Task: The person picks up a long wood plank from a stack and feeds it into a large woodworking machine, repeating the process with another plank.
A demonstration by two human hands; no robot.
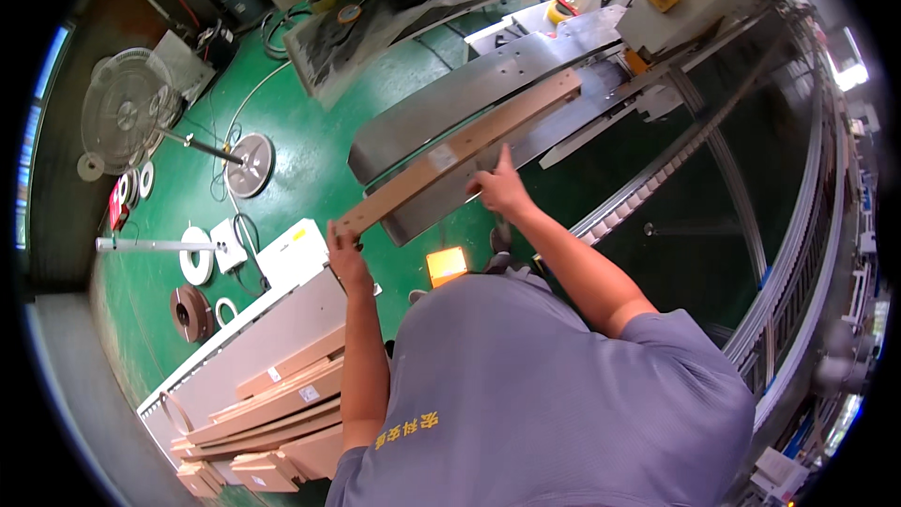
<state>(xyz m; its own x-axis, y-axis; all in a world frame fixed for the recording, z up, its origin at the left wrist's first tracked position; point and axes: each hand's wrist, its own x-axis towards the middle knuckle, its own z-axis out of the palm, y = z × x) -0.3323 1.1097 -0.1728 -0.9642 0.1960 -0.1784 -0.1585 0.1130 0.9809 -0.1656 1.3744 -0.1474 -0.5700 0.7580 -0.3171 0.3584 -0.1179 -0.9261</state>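
A long light-brown wooden board (413, 186) with a small white label and several holes lies slantwise along the grey metal machine table (422, 131). Its near left end juts past the table edge, and there my left hand (348, 261) is closed around it. My right hand (502, 190) is over the front part of the table, close to the board's near edge. Its index finger points forward and the other fingers are partly bent; I see nothing in it. Whether that fingertip touches the metal cannot be made out.
Stacked brown boards (282, 404) lie on a long pale bench (221, 357) at lower left. A pedestal fan (131, 108) stands at far left, near rolls of edge banding (192, 313). A conveyor rail (648, 183) runs on the right. An orange-yellow lit box (446, 265) sits near my feet.
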